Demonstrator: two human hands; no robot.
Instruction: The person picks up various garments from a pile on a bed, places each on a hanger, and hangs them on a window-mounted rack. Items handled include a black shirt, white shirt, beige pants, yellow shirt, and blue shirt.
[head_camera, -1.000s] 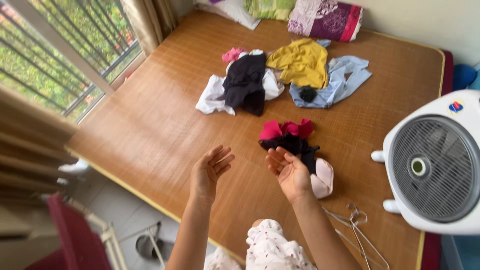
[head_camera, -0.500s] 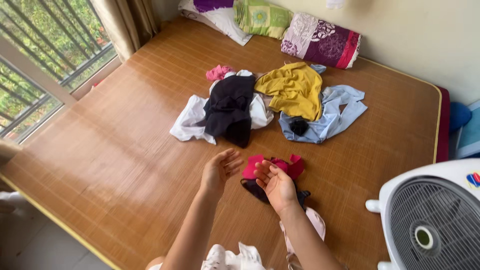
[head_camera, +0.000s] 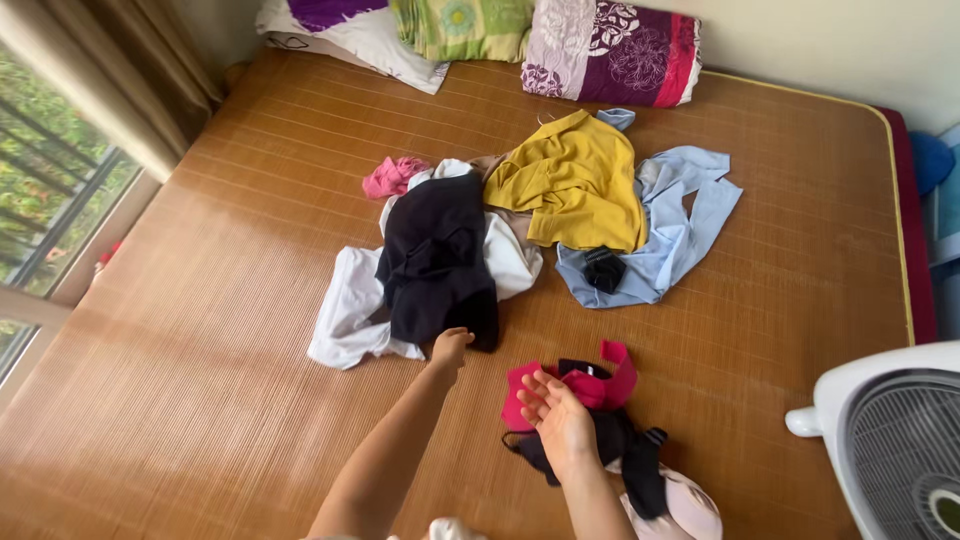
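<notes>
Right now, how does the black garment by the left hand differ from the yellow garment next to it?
The black garment lies on top of a white garment; the yellow garment lies partly over a light blue shirt. The left hand reaches the black garment's lower edge, while no hand is near the yellow garment. The black one sits nearer the person, the yellow one nearer the pillows. Both are crumpled and unfolded on the bamboo mat.

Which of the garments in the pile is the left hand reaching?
The black garment draped over the white cloth: the left hand meets its lower edge, while the yellow shirt and pale blue shirt lie farther off.
</notes>
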